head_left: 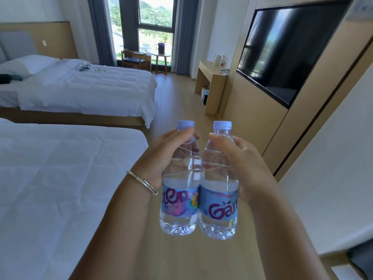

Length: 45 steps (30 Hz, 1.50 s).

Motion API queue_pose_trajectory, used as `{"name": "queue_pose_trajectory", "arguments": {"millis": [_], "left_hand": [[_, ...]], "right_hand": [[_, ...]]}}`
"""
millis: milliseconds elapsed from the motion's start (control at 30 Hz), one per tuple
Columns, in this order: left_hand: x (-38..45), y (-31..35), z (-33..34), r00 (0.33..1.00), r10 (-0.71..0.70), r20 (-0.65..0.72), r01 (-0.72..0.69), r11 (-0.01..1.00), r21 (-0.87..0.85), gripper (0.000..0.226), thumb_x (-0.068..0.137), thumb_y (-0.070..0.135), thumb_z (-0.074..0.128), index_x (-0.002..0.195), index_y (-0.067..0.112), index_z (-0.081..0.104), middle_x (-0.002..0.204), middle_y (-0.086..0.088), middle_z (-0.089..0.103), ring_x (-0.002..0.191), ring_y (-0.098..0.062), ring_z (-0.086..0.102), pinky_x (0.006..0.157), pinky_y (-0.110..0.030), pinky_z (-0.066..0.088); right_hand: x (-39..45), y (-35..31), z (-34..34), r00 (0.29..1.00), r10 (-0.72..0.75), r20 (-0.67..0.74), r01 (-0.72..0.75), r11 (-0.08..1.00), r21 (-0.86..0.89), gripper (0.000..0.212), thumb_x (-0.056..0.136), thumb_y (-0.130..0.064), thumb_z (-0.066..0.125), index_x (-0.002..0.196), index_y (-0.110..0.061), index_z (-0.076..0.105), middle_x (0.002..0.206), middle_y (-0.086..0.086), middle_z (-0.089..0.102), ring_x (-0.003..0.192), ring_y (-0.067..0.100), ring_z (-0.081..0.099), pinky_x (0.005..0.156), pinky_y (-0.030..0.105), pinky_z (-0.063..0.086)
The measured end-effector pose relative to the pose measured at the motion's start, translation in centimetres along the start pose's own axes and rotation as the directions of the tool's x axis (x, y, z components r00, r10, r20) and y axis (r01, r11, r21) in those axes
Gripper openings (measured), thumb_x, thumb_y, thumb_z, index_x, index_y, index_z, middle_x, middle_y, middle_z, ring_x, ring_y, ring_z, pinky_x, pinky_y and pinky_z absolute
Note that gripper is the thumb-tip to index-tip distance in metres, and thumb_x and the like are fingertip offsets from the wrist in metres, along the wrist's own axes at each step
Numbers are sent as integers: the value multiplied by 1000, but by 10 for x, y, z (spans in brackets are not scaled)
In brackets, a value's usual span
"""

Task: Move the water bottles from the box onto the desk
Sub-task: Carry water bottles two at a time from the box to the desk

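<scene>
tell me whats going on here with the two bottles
A person is carrying two capped water bottles through a hotel room. The left hand grips the left bottle, the right hand grips the right bottle, both upright, side by side above the floor. The desk stands ahead by the wall; neither bottle is on it yet.

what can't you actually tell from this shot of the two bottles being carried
- The box the bottles came from: out of the head view.
- Full label on the left bottle and right bottle: each wraps round out of sight.
- Fingers of the left hand and right hand: mostly behind the bottles.
- Items on the desk: too small to identify.
</scene>
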<state>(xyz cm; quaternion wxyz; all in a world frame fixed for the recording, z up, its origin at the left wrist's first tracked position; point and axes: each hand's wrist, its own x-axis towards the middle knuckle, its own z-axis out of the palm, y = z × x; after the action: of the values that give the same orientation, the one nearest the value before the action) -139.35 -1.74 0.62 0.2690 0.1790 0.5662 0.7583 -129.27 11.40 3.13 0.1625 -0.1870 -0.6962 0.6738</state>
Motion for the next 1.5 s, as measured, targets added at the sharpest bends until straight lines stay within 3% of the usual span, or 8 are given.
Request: {"name": "queue_pose_trajectory", "arguments": {"millis": [200, 400, 567, 800, 900, 1033, 1167, 1500], "left_hand": [[68, -25, 44, 999, 38, -6, -37, 998, 57, 21, 91, 33, 63, 80, 19, 75, 85, -11, 70, 85, -28, 64, 81, -39, 51], [142, -55, 103, 996, 22, -81, -15, 997, 81, 20, 79, 39, 74, 83, 19, 76, 94, -15, 68, 94, -34, 62, 89, -47, 49], [201, -72, 155, 986, 1, -164, 17, 994, 107, 43, 63, 53, 76, 88, 18, 76, 104, -22, 70, 95, -34, 66, 93, -52, 51], [280, -90, 191, 980, 15, -200, 17, 988, 156, 42, 64, 55, 75, 86, 19, 74, 91, -11, 71, 83, -24, 66, 77, -38, 53], [315, -93, 189, 975, 1, -221, 26, 993, 117, 40, 68, 51, 76, 88, 16, 74, 92, -13, 70, 83, -24, 66, 71, -35, 55], [370, -94, 174, 970, 16, -243, 17, 991, 132, 48, 64, 58, 75, 90, 18, 75, 99, -17, 72, 89, -27, 67, 83, -43, 54], [441, -88, 149, 971, 28, -237, 1, 992, 125, 31, 73, 51, 73, 83, 21, 75, 92, -12, 70, 89, -29, 65, 90, -50, 51], [618, -44, 81, 978, 48, -205, -38, 998, 52, 27, 78, 40, 70, 84, 14, 73, 82, -10, 70, 75, -20, 66, 68, -34, 56]], "right_hand": [[62, 20, -60, 1000, 12, 9, -12, 1000, 29, 21, 88, -36, 69, 91, -16, 69, 86, 6, 78, 88, 29, 74, 95, 53, 54], [133, 37, -134, 997, 34, 67, -40, 996, 83, 18, 88, -35, 70, 84, -17, 69, 78, 4, 76, 75, 24, 72, 91, 52, 54], [196, 43, -199, 992, 47, 115, -58, 993, 99, 18, 86, -36, 71, 83, -18, 70, 78, 4, 76, 78, 27, 72, 87, 46, 56], [280, 57, -252, 982, 55, 182, -81, 987, 139, 19, 86, -33, 72, 83, -15, 69, 79, 9, 75, 75, 29, 72, 77, 44, 57], [320, 63, -256, 979, 64, 196, -92, 986, 138, 19, 84, -34, 73, 85, -15, 69, 78, 8, 75, 75, 28, 72, 79, 45, 58], [381, 68, -249, 977, 83, 199, -105, 989, 106, 22, 83, -35, 74, 88, -14, 69, 77, 4, 75, 76, 26, 73, 90, 54, 56], [453, 65, -235, 974, 108, 199, -123, 990, 64, 24, 81, -40, 74, 92, -18, 70, 83, 6, 77, 84, 29, 75, 91, 54, 56], [642, 42, -178, 986, 68, 150, -76, 996, 46, 32, 77, -42, 79, 93, -17, 69, 81, 4, 77, 85, 31, 75, 93, 59, 53]]}}
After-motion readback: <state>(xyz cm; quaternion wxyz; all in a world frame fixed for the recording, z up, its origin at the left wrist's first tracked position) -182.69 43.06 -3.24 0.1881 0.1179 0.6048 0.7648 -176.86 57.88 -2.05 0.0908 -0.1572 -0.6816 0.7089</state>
